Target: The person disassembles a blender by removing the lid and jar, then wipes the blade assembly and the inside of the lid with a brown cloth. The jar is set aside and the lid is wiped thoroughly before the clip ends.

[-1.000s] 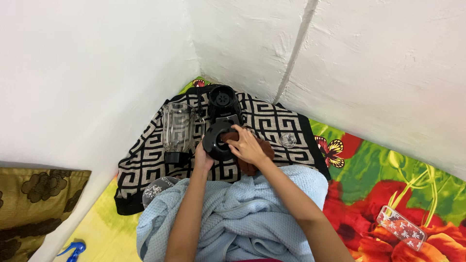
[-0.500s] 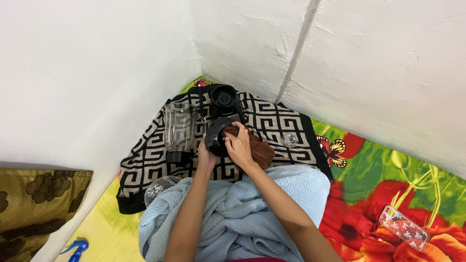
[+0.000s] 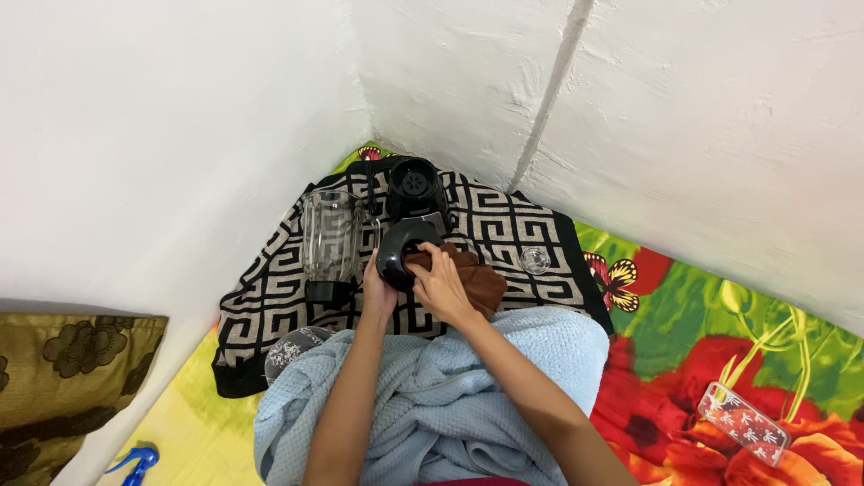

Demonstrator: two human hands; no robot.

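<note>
- Fingers of the right hand (image 3: 441,286) are curled round a brown cloth (image 3: 472,281) and press it into the opening of a black round lid (image 3: 402,255).
- The left hand (image 3: 378,290) is closed on the lid's left edge and holds it tilted just above a black and beige patterned mat (image 3: 270,306).
- Just beyond the lid stands a black blender base (image 3: 416,189), seen from above, on the same mat.
- A clear blender jug (image 3: 328,241) stands upright to the left of the base, near the left hand.
- A small clear cap (image 3: 535,260) lies on the mat to the right, apart from the hands.
- A light blue towel (image 3: 432,405) covers the person's lap under both forearms.
- Farther right, a clear phone case (image 3: 743,423) lies on a flowered sheet (image 3: 711,333).
- At the lower left sit a brown cushion (image 3: 63,369) and a blue spray bottle (image 3: 130,463).
</note>
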